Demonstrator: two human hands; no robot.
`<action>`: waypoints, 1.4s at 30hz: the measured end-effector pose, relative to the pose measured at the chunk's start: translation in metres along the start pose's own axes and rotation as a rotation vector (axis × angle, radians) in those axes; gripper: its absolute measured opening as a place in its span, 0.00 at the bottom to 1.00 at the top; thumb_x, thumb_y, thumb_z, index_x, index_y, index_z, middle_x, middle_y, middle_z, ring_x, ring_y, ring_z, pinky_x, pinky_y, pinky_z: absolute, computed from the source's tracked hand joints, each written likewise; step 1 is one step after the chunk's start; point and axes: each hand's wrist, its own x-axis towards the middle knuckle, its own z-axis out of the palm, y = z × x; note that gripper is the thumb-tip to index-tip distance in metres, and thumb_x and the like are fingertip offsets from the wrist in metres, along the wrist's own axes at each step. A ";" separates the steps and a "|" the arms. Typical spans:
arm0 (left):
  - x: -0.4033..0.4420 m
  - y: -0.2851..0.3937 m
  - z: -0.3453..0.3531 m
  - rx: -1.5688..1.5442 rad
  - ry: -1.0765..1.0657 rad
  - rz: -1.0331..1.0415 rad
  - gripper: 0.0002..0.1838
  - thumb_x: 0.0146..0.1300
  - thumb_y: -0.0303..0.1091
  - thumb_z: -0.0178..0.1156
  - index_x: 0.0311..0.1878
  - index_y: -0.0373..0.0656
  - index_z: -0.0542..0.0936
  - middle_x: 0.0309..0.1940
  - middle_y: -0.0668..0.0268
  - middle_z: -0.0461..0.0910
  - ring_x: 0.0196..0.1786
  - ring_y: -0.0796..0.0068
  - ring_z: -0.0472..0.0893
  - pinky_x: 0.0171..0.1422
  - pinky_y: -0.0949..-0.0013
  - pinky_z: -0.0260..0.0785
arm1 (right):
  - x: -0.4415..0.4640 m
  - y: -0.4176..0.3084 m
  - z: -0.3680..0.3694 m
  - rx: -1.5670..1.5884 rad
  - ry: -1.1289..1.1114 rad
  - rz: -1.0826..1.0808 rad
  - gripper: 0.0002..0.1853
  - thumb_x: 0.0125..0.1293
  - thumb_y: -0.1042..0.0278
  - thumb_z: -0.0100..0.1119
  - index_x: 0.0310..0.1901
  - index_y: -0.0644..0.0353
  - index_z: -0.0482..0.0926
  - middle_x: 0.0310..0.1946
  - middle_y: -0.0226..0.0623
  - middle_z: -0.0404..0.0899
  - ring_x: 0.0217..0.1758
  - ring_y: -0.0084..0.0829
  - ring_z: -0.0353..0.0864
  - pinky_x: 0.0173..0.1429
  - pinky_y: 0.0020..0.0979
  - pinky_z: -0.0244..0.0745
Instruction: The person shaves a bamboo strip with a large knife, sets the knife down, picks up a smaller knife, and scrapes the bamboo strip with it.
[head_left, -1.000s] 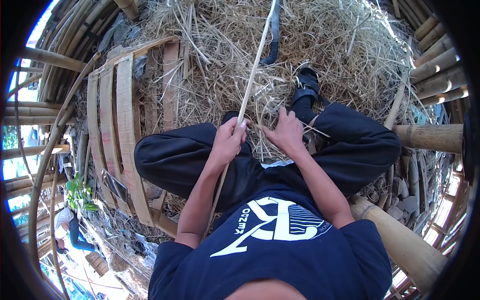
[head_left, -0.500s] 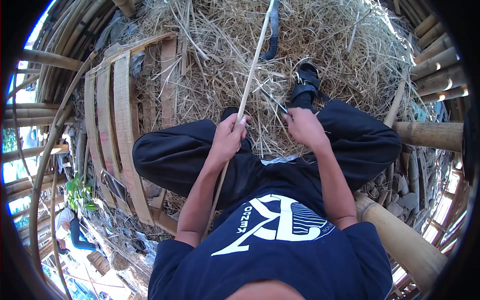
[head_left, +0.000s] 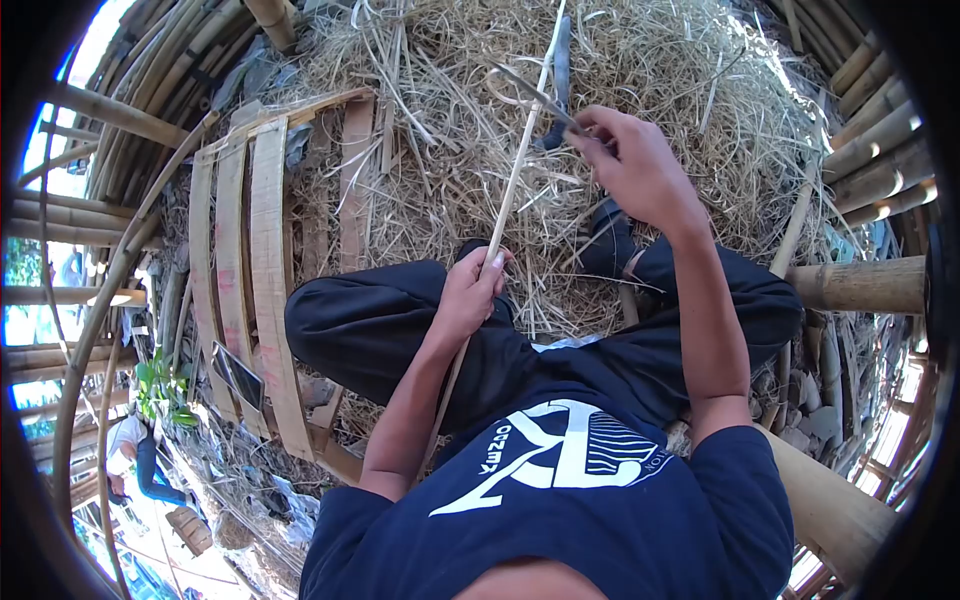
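Now left hand (head_left: 469,297) clasps strip (head_left: 515,178), right hand (head_left: 640,170) grips blade (head_left: 557,112) across it: shaving, seemingly; next stroke wants steadiness.

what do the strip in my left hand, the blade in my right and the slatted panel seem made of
Strip: probably bamboo or cane, unvarnished; it's pale, long and slim. Blade: likely metal, dull grey; it's thin and dark, though too small to be sure. Slatted panel: apparently bare wood, matt; flat tan boards with reddish marks.
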 end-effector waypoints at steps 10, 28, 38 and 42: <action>0.002 0.002 -0.003 -0.032 0.059 -0.041 0.14 0.73 0.39 0.50 0.52 0.39 0.74 0.21 0.75 0.66 0.16 0.89 0.62 0.17 0.82 0.57 | 0.046 -0.028 0.013 0.418 -0.131 -0.157 0.15 0.70 0.64 0.55 0.51 0.66 0.75 0.28 0.34 0.78 0.26 0.21 0.78 0.34 0.25 0.74; 0.009 -0.002 -0.006 -0.078 0.065 -0.023 0.11 0.73 0.35 0.50 0.51 0.40 0.73 0.20 0.75 0.66 0.14 0.89 0.61 0.16 0.81 0.56 | 0.160 0.113 -0.051 -1.117 -0.269 -0.002 0.15 0.54 0.67 0.66 0.42 0.64 0.82 0.43 0.44 0.83 0.47 0.39 0.84 0.51 0.38 0.79; 0.012 -0.002 -0.008 -0.110 0.078 -0.011 0.11 0.72 0.35 0.51 0.51 0.40 0.73 0.21 0.75 0.67 0.13 0.89 0.61 0.14 0.81 0.53 | 0.184 0.080 -0.073 -1.259 -0.267 -0.205 0.09 0.59 0.74 0.57 0.41 0.60 0.82 0.37 0.45 0.83 0.39 0.38 0.85 0.43 0.35 0.82; 0.012 0.000 -0.009 -0.121 0.089 -0.001 0.12 0.72 0.35 0.52 0.52 0.39 0.73 0.20 0.75 0.66 0.13 0.89 0.60 0.15 0.81 0.54 | 0.186 0.076 -0.061 -1.174 -0.349 -0.084 0.11 0.58 0.74 0.55 0.42 0.64 0.82 0.38 0.45 0.84 0.41 0.42 0.85 0.44 0.40 0.81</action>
